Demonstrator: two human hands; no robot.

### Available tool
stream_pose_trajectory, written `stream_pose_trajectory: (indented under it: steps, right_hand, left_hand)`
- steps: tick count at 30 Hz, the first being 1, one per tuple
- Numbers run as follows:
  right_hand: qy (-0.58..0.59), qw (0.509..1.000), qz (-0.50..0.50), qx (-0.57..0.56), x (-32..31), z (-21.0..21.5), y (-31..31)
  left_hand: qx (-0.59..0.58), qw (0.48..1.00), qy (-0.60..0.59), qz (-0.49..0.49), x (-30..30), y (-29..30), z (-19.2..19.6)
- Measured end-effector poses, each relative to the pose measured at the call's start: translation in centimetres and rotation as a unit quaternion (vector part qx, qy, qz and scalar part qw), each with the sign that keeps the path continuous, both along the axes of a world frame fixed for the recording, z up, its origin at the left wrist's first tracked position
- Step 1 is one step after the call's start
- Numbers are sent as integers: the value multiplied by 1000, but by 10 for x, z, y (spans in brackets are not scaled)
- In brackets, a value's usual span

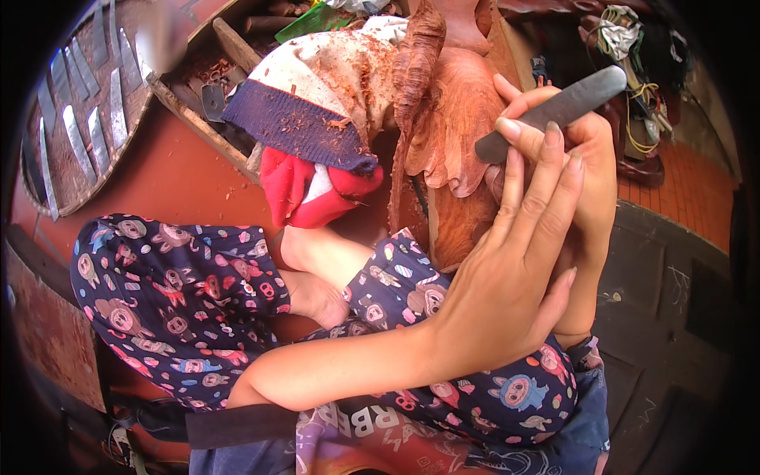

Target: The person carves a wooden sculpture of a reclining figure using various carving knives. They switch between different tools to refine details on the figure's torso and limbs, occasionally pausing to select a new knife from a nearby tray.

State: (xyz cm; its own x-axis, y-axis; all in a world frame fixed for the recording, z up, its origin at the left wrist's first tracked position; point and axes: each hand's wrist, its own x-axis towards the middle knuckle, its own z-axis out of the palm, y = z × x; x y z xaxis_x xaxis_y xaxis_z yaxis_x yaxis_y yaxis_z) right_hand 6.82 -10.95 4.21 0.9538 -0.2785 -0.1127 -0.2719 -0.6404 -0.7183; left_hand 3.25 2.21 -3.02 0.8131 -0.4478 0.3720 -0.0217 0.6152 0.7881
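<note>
My right hand [595,154] is raised at the right, its thumb and fingers pinching a flat grey metal blade [566,109] with rounded ends. The blade slants up to the right. My left hand [503,289] reaches across from the lower left, fingers stretched out together, resting against the right hand below the blade; it grips nothing that I can see. Part of the right palm is hidden behind it. Just beyond both hands stands a carved reddish-brown wooden piece [453,111] with flowing, leaf-like relief.
At the upper left, a round tray [79,39] carries several metal blades [77,142]. Shavings cover a cloth bundle [317,87] beside the carving. A wooden box [198,119] holds scraps. My crossed legs [174,301] fill the near side; a dark panel [665,317] lies at right.
</note>
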Motion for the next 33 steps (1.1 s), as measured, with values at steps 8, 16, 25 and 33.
stream_pose_trajectory:
  steps: [8, 16, 25, 33]
  right_hand:
    - [1, 1000, 25, -2, 0, 1, -11]
    - [-2, 999, 34, 1, 3, 1, -17]
    - [38, 998, 33, -39, 10, 10, -2]
    - [53, 996, 37, -55, 8, 10, 7]
  left_hand:
    - [26, 999, -12, -19, 1, 4, 0]
    - [11, 1000, 1, -26, 7, 0, 2]
    - [34, 999, -12, -1, 10, 5, 3]
    - [12, 1000, 16, 6, 4, 6, 2]
